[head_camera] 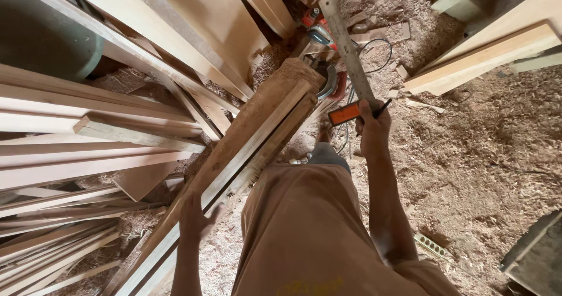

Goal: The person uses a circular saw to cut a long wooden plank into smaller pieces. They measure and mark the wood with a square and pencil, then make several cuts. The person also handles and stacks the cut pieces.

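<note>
Left hand point(196, 220) lies open, steadying the long rough wooden plank point(246, 149); right hand point(373, 129) grips a steel square with orange stock point(349, 79) plus black pencil point(382, 108). Seat the stock flush first.

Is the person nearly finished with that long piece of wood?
Hard to say. Sawdust already covers the floor. The left hand steadies the long plank; the right hand holds a metal square and pencil. No mark shows on the plank yet.

- We have one view, worn on the head, looking steeply down our own body.
- It sits close over the long plank point(246, 155) and faces the sawdust floor point(480, 155) beyond.
</note>
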